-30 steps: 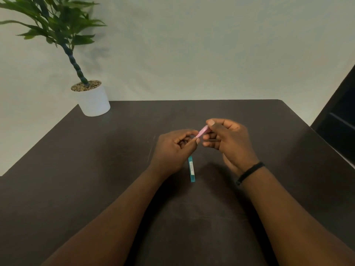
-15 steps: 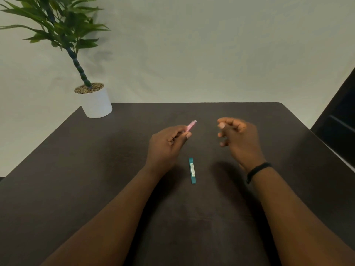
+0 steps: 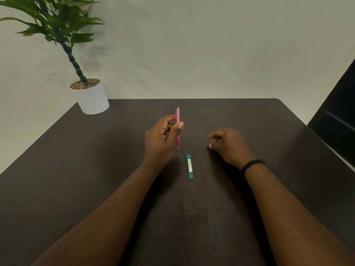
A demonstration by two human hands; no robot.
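My left hand [image 3: 160,140] holds a pink mechanical pencil [image 3: 177,120] upright above the dark table [image 3: 76,169], pinched between thumb and fingers, its tip pointing down. A slim teal lead case [image 3: 189,166] with a pale label lies flat on the table just right of and below that hand. My right hand [image 3: 228,144] rests on the table to the right of the case, fingers loosely curled and holding nothing. A black band circles the right wrist.
A potted plant in a white pot [image 3: 92,98] stands at the table's far left corner. A pale wall runs behind. A dark object [image 3: 338,116] stands off the table's right edge.
The hands came apart. My right hand let go of the pencil, moved right and sank to the table. My left hand turned the pencil from slanted to upright.
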